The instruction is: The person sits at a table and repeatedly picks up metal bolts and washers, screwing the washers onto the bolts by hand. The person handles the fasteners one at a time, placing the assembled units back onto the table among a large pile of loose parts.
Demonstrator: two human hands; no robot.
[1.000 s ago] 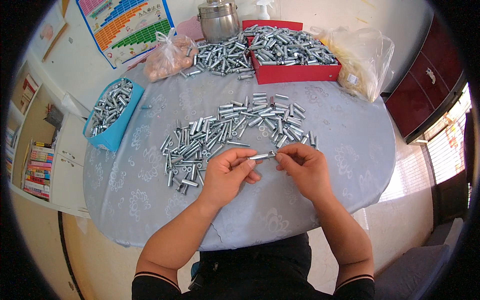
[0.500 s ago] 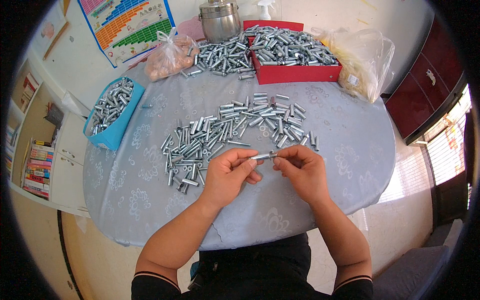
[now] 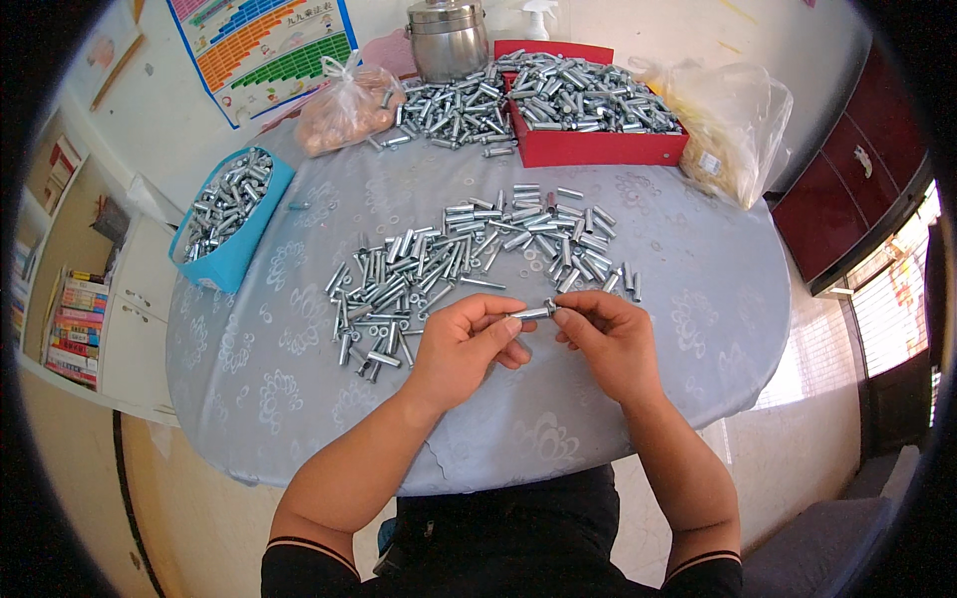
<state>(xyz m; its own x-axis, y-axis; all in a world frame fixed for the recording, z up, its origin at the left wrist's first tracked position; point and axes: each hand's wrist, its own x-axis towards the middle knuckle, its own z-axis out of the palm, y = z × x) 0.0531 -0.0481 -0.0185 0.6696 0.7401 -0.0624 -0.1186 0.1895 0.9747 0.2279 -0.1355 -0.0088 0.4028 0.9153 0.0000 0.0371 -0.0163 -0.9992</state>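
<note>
Both your hands pinch one bolt [image 3: 531, 313]: left hand [image 3: 461, 349], right hand [image 3: 610, 341]. Big loose pile [image 3: 469, 261] just beyond them; prob. lots left, blue tray [image 3: 231, 221] part full.

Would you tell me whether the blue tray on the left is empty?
No, the blue tray is filled with small silvery metal pieces.

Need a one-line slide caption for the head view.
Both hands, left hand and right hand, hold one metal sleeve over a table.
</note>
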